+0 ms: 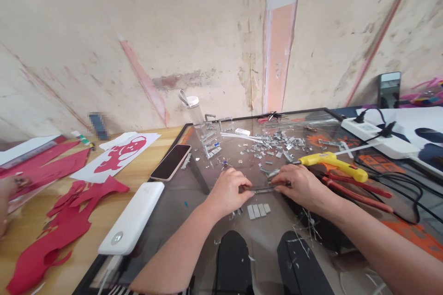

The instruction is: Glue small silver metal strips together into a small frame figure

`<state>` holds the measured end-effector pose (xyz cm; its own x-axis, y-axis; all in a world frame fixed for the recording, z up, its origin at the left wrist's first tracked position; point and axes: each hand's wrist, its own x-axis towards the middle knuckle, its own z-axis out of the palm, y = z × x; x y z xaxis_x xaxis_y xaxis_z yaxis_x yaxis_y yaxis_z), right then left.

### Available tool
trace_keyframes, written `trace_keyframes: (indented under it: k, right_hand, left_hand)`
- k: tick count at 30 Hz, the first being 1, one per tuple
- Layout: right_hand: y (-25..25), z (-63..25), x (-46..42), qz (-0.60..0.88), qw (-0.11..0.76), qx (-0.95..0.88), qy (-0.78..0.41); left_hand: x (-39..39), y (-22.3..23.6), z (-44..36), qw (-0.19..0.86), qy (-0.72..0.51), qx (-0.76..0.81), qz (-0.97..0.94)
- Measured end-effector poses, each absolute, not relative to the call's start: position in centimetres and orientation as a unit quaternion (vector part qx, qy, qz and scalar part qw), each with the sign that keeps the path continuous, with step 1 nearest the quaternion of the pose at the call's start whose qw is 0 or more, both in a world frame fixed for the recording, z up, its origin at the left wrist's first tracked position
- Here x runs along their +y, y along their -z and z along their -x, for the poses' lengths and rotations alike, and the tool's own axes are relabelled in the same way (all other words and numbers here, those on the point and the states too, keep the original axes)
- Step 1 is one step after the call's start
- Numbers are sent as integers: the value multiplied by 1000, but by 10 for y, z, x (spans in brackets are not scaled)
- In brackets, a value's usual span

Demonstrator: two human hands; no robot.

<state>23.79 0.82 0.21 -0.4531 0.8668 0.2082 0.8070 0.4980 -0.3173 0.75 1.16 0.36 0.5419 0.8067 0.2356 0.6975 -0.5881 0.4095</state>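
Head view: clock directions are read from the held strip, with 12 o'clock straight away from the wearer. In the near zone, loose wire offcuts (306,240) lie between 4 and 5 o'clock, and a white power bank (133,219) lies between 8 and 9 o'clock, beside the dark reflective tabletop (173,223). A short row of flat grey pieces (259,211) is at 6 o'clock, just on the wearer's side of the strip. The thin metal strip (263,190) is directly in front of the wearer, its long axis running approximately 9 to 3 o'clock. The left hand (226,191) grips its 9 o'clock end and the right hand (296,179) its 3 o'clock end; neither hand is nearer, and a short span is exposed between the fingertips. Both hands are closed in pinch grips, backs upward, fingers bent inward and facing each other. The left forearm enters from 7 o'clock, the right from between 4 and 5 o'clock. Contact between strip and tabletop cannot be confirmed. Red-handled pliers (365,199) lie at 3 o'clock, beside the right wrist. Farther out, a co-worker's hand (7,189) is at 9 o'clock and a phone (172,161) at 10 o'clock, with a yellow glue gun (327,160) at 2 o'clock, just beyond the right hand. Beyond these, small metal pieces (284,142) are scattered about 1 o'clock, a white power strip (380,138) is at 2 o'clock, and a clear bottle (195,113) stands upright at 11 o'clock, near the wall (207,32).
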Motion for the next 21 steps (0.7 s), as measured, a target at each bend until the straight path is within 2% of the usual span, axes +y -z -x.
trace_keyframes:
  k: [21]
  right_hand:
    - [3, -235, 9, 494, 163, -849, -95]
  left_hand:
    - [11, -1, -9, 129, -188, 437, -870]
